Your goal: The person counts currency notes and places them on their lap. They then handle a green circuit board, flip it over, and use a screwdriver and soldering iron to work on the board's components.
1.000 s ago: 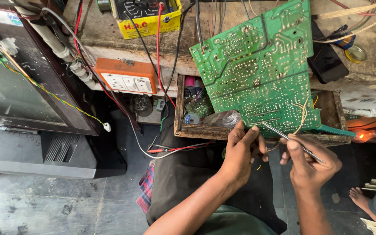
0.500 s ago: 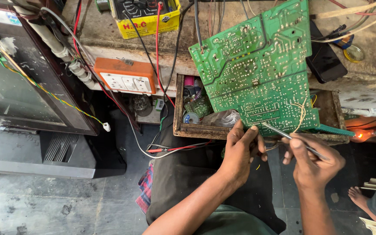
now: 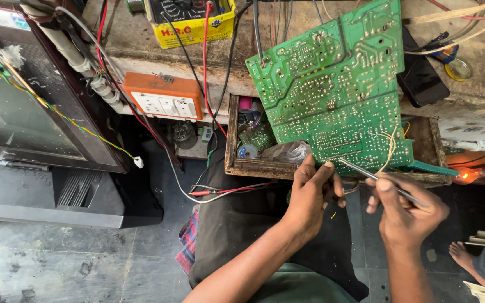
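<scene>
head cam | looks steeply down | close over workbench edge (image 3: pixel 158 59) and lap

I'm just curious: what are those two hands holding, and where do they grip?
Right hand pinches thin metal tweezers near their rear end. Left hand grips the green circuit board at its lower edge.

A large green circuit board (image 3: pixel 332 84), solder side up with silvery dots and traces, leans tilted over an open wooden drawer (image 3: pixel 232 140). A thin metal tool (image 3: pixel 383 182) lies slanted, its tip touching the board's lower edge.
</scene>
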